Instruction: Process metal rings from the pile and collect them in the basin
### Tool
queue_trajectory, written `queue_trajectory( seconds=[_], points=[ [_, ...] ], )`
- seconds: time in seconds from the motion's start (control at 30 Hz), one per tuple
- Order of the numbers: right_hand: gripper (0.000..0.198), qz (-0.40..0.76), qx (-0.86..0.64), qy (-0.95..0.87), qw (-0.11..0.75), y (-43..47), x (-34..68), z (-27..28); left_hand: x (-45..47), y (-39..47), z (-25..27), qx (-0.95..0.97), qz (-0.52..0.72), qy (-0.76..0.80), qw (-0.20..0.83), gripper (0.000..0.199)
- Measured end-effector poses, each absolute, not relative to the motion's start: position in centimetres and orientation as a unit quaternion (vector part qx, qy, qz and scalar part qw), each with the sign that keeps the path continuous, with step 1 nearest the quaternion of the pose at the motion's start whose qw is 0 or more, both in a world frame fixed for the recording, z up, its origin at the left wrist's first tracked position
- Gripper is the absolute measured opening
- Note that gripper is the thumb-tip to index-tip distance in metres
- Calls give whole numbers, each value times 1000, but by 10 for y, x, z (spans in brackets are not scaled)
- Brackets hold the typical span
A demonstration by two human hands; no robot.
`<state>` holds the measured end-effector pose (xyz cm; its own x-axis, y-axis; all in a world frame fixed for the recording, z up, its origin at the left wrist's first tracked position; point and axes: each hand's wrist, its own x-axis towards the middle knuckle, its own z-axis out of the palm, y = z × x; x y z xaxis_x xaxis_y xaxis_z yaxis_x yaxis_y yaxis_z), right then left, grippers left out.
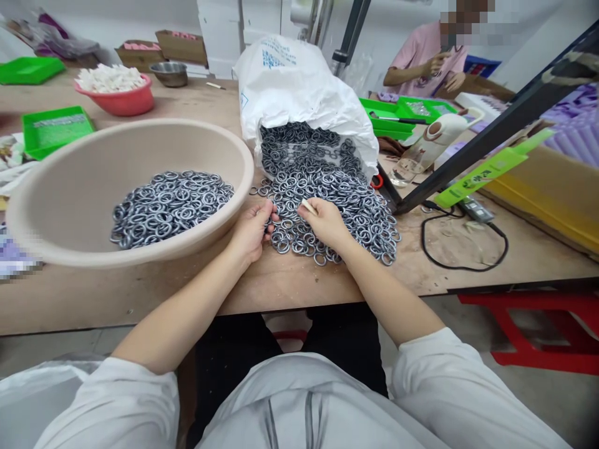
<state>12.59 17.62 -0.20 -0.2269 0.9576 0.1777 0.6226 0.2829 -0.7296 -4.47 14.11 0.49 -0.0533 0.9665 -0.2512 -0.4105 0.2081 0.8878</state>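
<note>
A heap of dark grey metallic rings (346, 206) spills from a white woven sack (299, 81) onto the wooden table. Beside the large beige basin (234, 146), my left hand (254, 232) is closed at the left edge of the heap, with dark rings showing between its fingers; how many is hidden. Over the heap, my right hand (327, 223) pinches a short pale stick (309, 206), whose tip points up and left. The two hands are slightly apart. More of the same rings (178, 209) lie inside the basin.
Behind the basin stand a red bowl (116, 100) of white pieces, a metal bowl (169, 73) and a green tray (58, 132). A dark metal post (449, 162) slants at right, near a black cable (461, 268). A person in pink (416, 56) works across the table.
</note>
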Motion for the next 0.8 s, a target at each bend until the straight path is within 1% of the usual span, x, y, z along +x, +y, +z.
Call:
queue_trajectory(
  seconds=[0.07, 0.13, 0.17, 0.23, 0.37, 0.5, 0.67, 0.73, 0.8],
  points=[
    [38, 415, -465, -675, 395, 177, 125, -3, -43, 139, 4, 333, 537, 469, 617, 32],
    [48, 522, -400, -619, 429, 174, 122, -3, -40, 136, 4, 365, 512, 458, 628, 34],
    [51, 553, -381, -600, 435, 172, 120, -2, -39, 134, 4, 376, 501, 451, 635, 35],
    [54, 579, -361, -586, 437, 169, 118, 0, -39, 132, 5, 389, 494, 438, 642, 39],
    [49, 552, -354, -623, 426, 164, 116, 4, -40, 132, 4, 389, 515, 432, 630, 43],
    [36, 460, -383, -674, 433, 157, 114, 5, -41, 133, 3, 387, 528, 431, 621, 45],
    [18, 319, -385, -729, 468, 148, 108, 1, -42, 131, 6, 372, 454, 394, 708, 47],
    [18, 316, -385, -730, 468, 148, 109, 0, -44, 131, 7, 367, 435, 379, 730, 49],
    [27, 358, -389, -705, 473, 151, 111, 0, -47, 131, 8, 364, 438, 369, 735, 50]
  ],
)
